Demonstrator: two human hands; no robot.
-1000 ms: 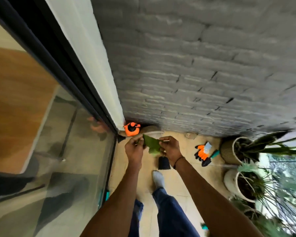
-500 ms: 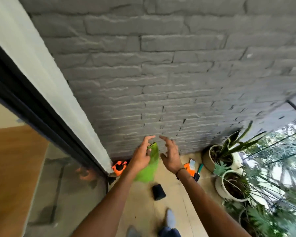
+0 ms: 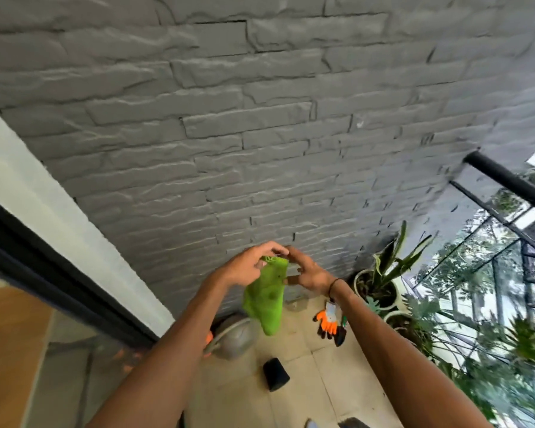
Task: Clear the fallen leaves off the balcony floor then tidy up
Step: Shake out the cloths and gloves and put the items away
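A bright green thin bag [image 3: 264, 301] hangs in the air in front of the grey brick wall, its length dangling toward the floor. My left hand [image 3: 247, 267] pinches the bag's crumpled top edge from the left. My right hand [image 3: 306, 273] meets it from the right, thumb and forefinger on the same top edge and the other fingers spread. No fallen leaves are clearly visible on the beige tiled floor [image 3: 303, 396] below.
Orange and black gardening gloves [image 3: 329, 324] lie on the tiles near the wall. A small black pot [image 3: 275, 370] and a grey sprayer [image 3: 235, 338] sit below my hands. Potted plants [image 3: 380, 285] line the right side under a black railing [image 3: 507, 180]. A glass sliding door [image 3: 59, 350] is on the left.
The folded green bag has come open and now hangs at full length. My hands rose with it, and my right hand closed back onto its top edge. The view tilted up the wall.
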